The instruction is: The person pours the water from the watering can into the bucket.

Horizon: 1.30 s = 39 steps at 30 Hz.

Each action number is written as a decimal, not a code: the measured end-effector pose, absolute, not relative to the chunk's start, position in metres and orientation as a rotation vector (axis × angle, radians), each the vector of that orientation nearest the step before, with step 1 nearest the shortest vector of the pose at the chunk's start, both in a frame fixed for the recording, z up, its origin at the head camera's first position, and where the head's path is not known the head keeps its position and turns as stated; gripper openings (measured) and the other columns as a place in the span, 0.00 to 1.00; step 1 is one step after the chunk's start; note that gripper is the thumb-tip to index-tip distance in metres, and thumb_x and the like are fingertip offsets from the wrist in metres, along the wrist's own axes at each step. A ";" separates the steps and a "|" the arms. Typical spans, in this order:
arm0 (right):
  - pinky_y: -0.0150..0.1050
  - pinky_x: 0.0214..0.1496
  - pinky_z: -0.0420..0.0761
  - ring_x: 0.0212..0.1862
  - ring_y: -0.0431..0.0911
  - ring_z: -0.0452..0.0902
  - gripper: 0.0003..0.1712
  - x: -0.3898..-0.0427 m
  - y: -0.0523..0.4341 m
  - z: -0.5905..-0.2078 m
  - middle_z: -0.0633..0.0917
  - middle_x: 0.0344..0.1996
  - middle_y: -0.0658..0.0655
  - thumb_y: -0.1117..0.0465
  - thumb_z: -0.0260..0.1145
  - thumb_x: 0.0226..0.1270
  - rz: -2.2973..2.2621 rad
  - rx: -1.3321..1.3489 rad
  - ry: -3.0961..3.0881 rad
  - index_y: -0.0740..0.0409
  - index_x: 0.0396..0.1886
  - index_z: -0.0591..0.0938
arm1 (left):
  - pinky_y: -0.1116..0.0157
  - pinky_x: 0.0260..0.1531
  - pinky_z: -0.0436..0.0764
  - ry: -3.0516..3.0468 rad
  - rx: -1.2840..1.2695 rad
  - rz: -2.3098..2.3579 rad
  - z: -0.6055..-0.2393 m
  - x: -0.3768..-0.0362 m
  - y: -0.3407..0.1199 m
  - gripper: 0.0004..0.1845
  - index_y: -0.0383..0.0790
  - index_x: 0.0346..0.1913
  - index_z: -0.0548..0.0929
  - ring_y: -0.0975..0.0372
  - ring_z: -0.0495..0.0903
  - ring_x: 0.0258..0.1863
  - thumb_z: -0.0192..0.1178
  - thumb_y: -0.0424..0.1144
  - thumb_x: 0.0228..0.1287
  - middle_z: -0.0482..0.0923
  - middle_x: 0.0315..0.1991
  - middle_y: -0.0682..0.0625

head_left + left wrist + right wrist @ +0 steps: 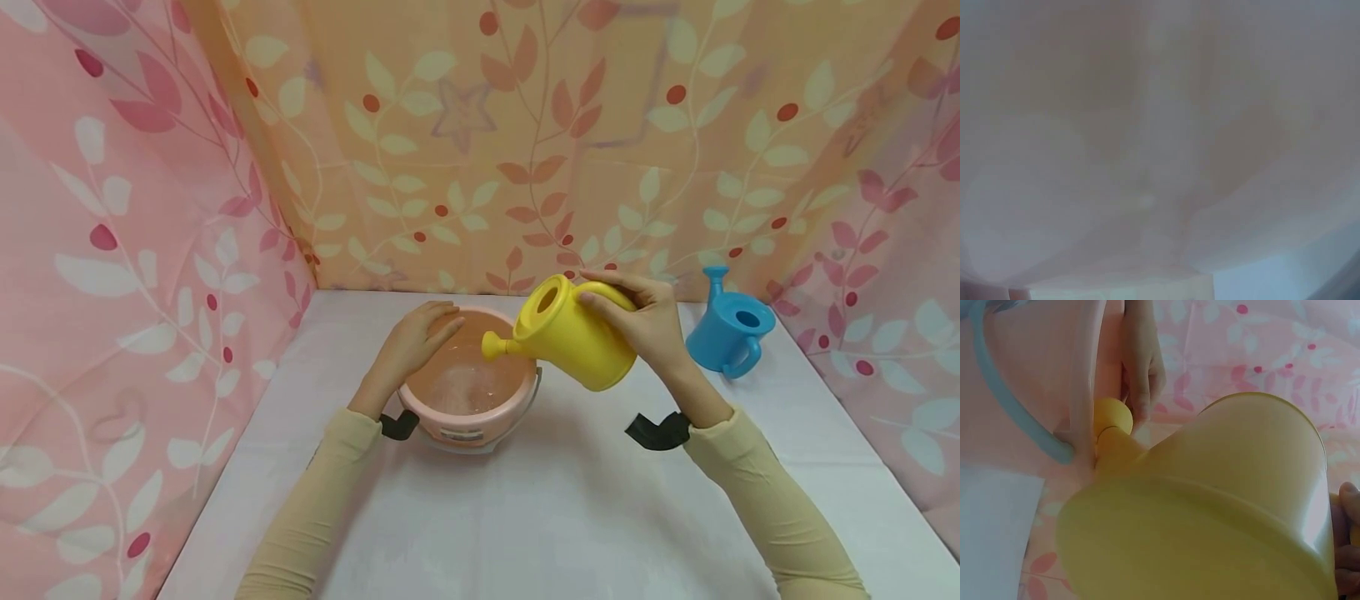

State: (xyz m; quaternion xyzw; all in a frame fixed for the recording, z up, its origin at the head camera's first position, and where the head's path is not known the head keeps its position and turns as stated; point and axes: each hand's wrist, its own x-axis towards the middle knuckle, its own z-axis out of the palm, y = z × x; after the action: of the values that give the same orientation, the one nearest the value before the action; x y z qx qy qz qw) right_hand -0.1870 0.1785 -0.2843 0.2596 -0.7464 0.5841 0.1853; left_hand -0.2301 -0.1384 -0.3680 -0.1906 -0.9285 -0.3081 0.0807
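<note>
My right hand [645,317] grips the handle of a yellow watering can [577,337]. The can tilts left, its spout head over the right part of a pink bucket [480,421]. Glints show low inside the bucket; whether water runs from the spout I cannot tell. On the bucket's left rim rests my left hand [412,346], its fingers fairly straight and the thumb reaching over the opening. The right wrist view shows the can's base [1185,544] up close, with the left hand [1141,359] beyond the rim. A pale, blurred surface fills the left wrist view.
A blue watering can [731,333] stands upright at the back right of the white table [600,517]. Leaf-patterned cloth [465,150] hangs behind and on both sides. The bucket's handle [1010,400] hangs down along its outside.
</note>
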 end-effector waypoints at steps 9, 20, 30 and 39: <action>0.26 0.40 0.79 0.40 0.42 0.80 0.17 -0.188 0.179 -0.282 0.86 0.39 0.44 0.70 0.68 0.56 1.645 0.725 -2.094 0.64 0.47 0.83 | 0.51 0.64 0.64 -2.781 -0.573 -0.915 -0.367 -0.230 -0.139 0.25 0.45 0.59 0.76 0.53 0.66 0.64 0.50 0.56 0.67 0.70 0.62 0.49; 0.27 0.40 0.80 0.39 0.42 0.80 0.17 -0.188 0.179 -0.280 0.86 0.37 0.45 0.70 0.68 0.55 1.622 0.725 -2.106 0.63 0.47 0.83 | 0.51 0.64 0.64 -2.783 -0.568 -0.922 -0.370 -0.231 -0.138 0.26 0.45 0.59 0.76 0.54 0.66 0.64 0.49 0.57 0.67 0.70 0.62 0.49; 0.26 0.40 0.80 0.39 0.42 0.80 0.17 -0.188 0.179 -0.277 0.86 0.36 0.44 0.71 0.68 0.55 1.619 0.730 -2.100 0.64 0.47 0.83 | 0.51 0.63 0.64 -2.782 -0.575 -0.913 -0.369 -0.231 -0.139 0.24 0.45 0.58 0.76 0.53 0.66 0.63 0.50 0.55 0.67 0.70 0.62 0.49; 0.26 0.40 0.80 0.39 0.42 0.80 0.17 -0.188 0.179 -0.276 0.86 0.37 0.45 0.71 0.68 0.55 1.621 0.734 -2.095 0.63 0.46 0.83 | 0.51 0.63 0.64 -2.783 -0.576 -0.907 -0.368 -0.230 -0.139 0.26 0.45 0.59 0.76 0.52 0.66 0.64 0.48 0.58 0.67 0.70 0.62 0.48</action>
State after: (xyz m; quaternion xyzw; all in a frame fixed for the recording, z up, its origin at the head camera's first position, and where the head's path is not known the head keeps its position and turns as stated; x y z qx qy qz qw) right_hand -0.1884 0.1790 -0.2755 0.2619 -0.7476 0.5782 0.1952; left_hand -0.2302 -0.1392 -0.3685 -0.1925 -0.9300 -0.3030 0.0792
